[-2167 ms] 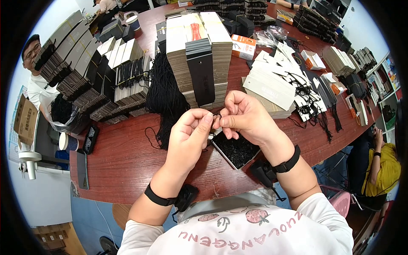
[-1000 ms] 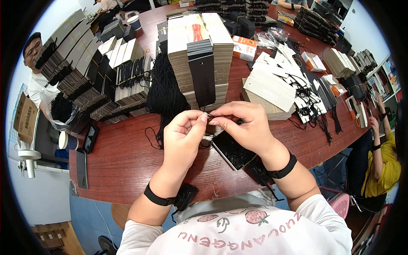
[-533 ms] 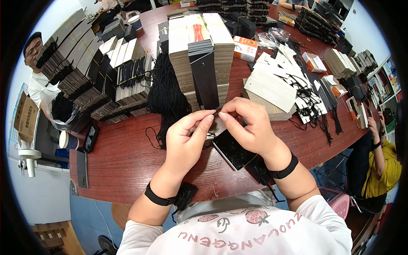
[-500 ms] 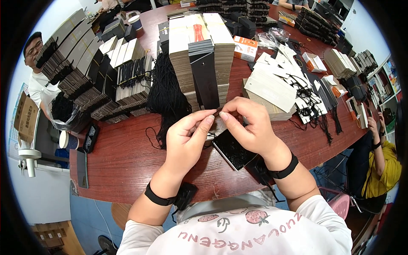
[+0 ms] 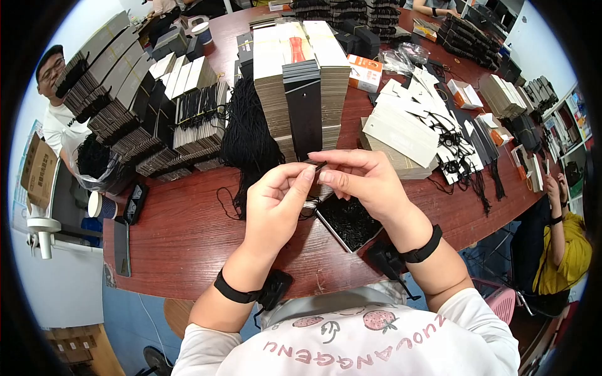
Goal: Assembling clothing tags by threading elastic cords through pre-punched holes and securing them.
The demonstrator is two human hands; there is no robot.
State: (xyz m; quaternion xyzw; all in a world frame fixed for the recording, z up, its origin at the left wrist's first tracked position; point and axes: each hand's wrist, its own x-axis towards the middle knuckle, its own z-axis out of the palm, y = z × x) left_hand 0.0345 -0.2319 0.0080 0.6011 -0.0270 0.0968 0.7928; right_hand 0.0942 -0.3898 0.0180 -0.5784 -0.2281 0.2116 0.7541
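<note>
Sitting well out past my left hand: a plastic bag (image 5: 102, 185) stuffed with black cord, paper cup (image 5: 103, 205) just right of it. Behind those, banded card stacks (image 5: 113, 70); yellow bands presumably keep the counts together. Nearer, just beyond my left hand, a black cord bundle (image 5: 248, 122) hangs loose against a stack, probably so single cords pull free; ends trail toward my wrist.

Left hand (image 5: 276, 199): thumb and index closed in a pinch on a thin dark strand (image 5: 322, 166), other fingers curled under. Fingertip hold, I'd guess, because the strand is too fine for a fist. Straight ahead of both hands, tall card stacks (image 5: 269, 94) with black tags (image 5: 304, 119) propped upright in front, likely for easy reach; red tool handle (image 5: 296, 51) lies on top.

Right hand (image 5: 367, 185): index stretched over the strand, thumb below, fingertips close to my left thumb. Can't tell if it actually grips. Under the right hand, a shallow tray (image 5: 332, 232) of small black pieces (image 5: 352, 229), parked close, probably to shorten the reach. Beyond and right, fanned pale cards (image 5: 401, 133) with tangled cords (image 5: 461, 150); far right, someone in a yellow top (image 5: 567, 257).
</note>
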